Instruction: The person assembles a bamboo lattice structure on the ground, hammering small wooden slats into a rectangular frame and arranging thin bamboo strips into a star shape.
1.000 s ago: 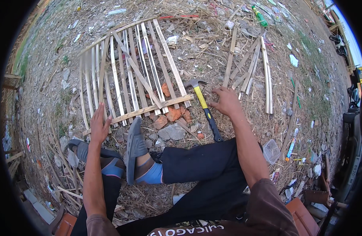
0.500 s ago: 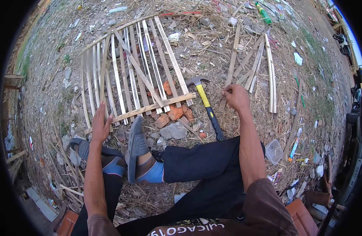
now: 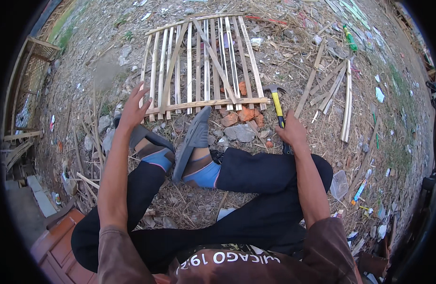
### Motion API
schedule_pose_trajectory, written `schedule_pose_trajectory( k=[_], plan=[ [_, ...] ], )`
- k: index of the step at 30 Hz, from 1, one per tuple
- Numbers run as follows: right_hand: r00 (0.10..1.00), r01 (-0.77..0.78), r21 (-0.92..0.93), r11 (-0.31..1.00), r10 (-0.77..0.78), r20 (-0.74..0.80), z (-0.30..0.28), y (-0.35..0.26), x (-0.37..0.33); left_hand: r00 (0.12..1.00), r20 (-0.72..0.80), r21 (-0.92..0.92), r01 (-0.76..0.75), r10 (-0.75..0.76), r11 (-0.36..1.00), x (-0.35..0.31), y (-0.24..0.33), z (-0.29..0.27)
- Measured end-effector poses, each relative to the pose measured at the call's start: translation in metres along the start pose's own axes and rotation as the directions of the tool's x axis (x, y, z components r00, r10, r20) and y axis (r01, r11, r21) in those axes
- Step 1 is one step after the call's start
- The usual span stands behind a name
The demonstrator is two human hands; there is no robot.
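Note:
On the ground before me lies a slatted wooden panel [image 3: 207, 103], its thin upright strips joined by a top and a bottom crosspiece. Two strips slant across the others. My left hand [image 3: 134, 108] is at the panel's lower left corner, fingers spread and holding nothing; whether it touches the wood I cannot tell. Right of the panel lies a claw hammer [image 3: 277, 105] with a yellow and black handle, its head near the bottom crosspiece's right end. My right hand [image 3: 293, 131] is closed around the lower part of that handle, hiding some of it.
Loose wooden strips [image 3: 346, 102] lie to the right. Stones [image 3: 240, 133] and orange brick pieces [image 3: 246, 115] sit below the panel, beside my sandalled foot [image 3: 194, 137]. A clear plastic tub [image 3: 339, 185] and a green bottle [image 3: 349, 38] lie among litter on the right.
My right hand has come down from beside the loose strips onto the hammer's handle. My left hand stays by the panel's left corner, its fingers now more spread. The whole view has shifted.

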State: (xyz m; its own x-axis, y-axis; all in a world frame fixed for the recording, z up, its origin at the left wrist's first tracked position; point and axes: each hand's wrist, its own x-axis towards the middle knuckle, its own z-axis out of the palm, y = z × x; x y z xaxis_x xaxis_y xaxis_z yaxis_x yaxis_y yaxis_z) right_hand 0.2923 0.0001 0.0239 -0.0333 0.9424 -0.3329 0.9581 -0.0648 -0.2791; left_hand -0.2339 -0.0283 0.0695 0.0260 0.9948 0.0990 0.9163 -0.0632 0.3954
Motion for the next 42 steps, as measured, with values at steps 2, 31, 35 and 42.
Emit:
schedule_pose_trajectory(
  k=[2,31,35,42],
  plan=[
    [1.000,-0.023,-0.007,1.000,0.023,0.005,0.001,-0.006,0.000,0.996,0.087,0.003,0.021,-0.021,1.000,-0.007,-0.003,-0.029],
    [0.758,-0.167,-0.015,0.986,0.118,-0.642,-0.163,0.018,-0.078,0.904,-0.002,0.437,0.386,-0.428,0.812,-0.163,0.147,-0.367],
    [0.746,-0.031,-0.008,0.999,0.018,-0.665,-0.143,0.005,-0.085,0.970,0.026,0.369,0.214,-0.241,0.904,-0.173,0.017,-0.396],
    [0.823,0.100,-0.182,0.978,-0.184,-0.537,-0.080,-0.021,-0.075,0.942,0.106,0.426,0.246,-0.318,0.871,-0.182,0.039,-0.409]
  ],
)
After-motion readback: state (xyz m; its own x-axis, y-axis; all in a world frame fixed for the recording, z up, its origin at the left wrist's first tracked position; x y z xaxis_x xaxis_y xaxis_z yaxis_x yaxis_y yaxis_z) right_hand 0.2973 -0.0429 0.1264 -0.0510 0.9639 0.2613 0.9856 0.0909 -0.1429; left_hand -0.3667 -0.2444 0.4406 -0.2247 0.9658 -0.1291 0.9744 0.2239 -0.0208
